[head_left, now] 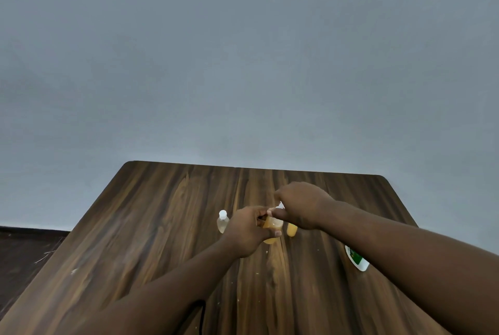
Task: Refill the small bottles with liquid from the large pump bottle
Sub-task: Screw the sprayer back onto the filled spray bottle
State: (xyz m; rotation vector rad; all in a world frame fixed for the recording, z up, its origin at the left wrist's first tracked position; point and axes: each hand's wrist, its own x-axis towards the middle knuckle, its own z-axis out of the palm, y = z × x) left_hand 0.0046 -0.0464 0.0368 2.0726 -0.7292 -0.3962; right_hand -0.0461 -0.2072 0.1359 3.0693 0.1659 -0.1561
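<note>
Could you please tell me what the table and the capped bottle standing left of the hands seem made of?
The table looks like wood or wood-look laminate: dark streaked grain, soft sheen. The capped bottle is likely clear plastic: pale see-through body under a white cap.

**My two hands meet on one bottle**

My left arm comes in from the bottom left and reaches forward. It is bare. My left hand (249,229) is curled round a small bottle (273,224), and my thumb lies across the front of it.

My right arm is bare too. It comes in from the right side and goes across to the middle. My right hand (299,206) sits just above and beside my left hand, with its back up. Its fingers bend down and pinch the white top (280,206) of the same bottle. My two hands are so close that their fingertips meet.
</note>
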